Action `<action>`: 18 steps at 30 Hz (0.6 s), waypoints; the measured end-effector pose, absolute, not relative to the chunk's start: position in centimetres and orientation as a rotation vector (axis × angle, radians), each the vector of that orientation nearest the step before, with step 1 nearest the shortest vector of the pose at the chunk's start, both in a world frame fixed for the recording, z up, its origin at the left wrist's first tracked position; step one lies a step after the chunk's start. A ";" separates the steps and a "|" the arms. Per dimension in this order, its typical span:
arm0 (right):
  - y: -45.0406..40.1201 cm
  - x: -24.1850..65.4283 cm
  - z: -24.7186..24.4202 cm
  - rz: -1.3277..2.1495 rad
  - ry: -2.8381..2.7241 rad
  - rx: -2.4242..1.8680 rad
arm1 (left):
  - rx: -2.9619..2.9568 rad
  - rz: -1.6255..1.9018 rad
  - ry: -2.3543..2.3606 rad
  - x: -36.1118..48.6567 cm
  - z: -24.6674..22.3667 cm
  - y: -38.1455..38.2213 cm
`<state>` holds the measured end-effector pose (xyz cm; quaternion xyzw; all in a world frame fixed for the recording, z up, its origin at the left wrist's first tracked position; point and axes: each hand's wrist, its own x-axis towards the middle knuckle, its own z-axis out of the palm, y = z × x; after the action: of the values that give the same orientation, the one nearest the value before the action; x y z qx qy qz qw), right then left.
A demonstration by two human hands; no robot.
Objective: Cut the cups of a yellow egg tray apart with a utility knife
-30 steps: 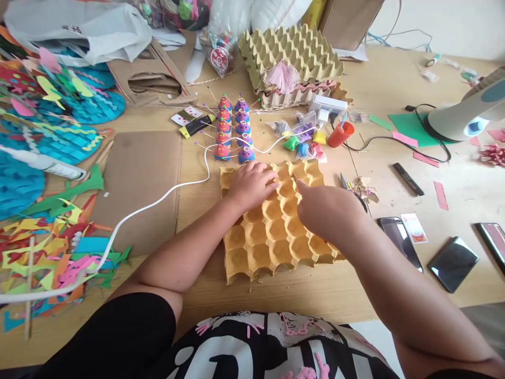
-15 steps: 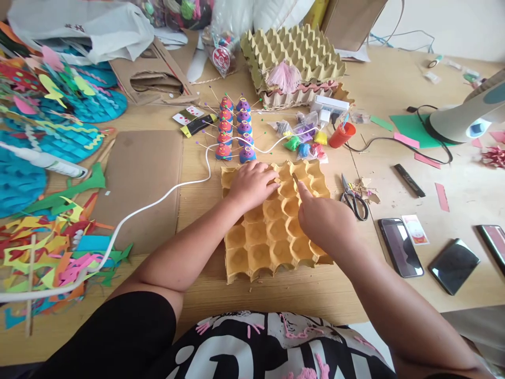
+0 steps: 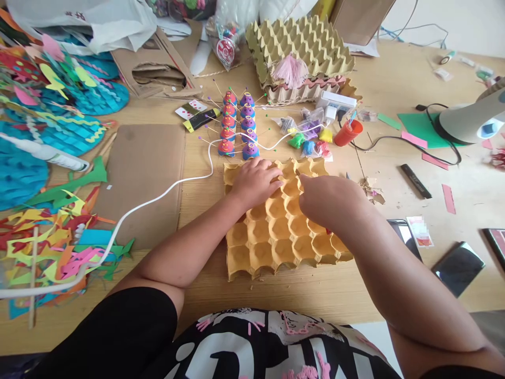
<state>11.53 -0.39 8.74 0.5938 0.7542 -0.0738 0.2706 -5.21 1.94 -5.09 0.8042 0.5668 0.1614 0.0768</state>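
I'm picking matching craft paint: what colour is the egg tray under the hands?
The egg tray is yellow-orange, showing best in the head view.

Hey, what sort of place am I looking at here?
Probably a craft workspace, though whether at home or in a classroom I can't tell. The signs: a yellow egg tray under the hands, cut colored paper scraps, and rows of red and purple figures.

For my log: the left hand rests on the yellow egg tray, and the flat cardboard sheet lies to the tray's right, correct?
Wrong side: the head view shows the flat cardboard sheet to the left of the yellow egg tray; the left hand does rest on it.
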 end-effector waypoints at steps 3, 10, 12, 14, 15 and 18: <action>-0.3 11.4 8.8 -0.206 2.025 1.599 | 2.410 0.471 1.701 -5.2 -5.1 1.9; 0.0 10.9 9.1 -0.257 1.986 1.599 | 2.392 0.471 1.703 -5.2 -4.9 1.9; 0.1 11.0 8.9 -0.242 1.987 1.604 | 2.389 0.473 1.701 -5.2 -5.0 1.9; 0.2 11.2 8.7 -0.211 1.987 1.606 | 2.391 0.478 1.701 -5.2 -5.0 1.9; 0.1 11.3 8.6 -0.201 1.992 1.603 | 2.392 0.478 1.703 -5.2 -5.0 1.9; 0.0 11.5 8.4 -0.215 2.012 1.606 | 2.397 0.470 1.704 -5.2 -5.0 1.9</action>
<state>11.54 -0.04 8.44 0.5976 0.7488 -0.0801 0.2753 -5.21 1.93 -5.04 0.8021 0.5703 0.1573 0.0814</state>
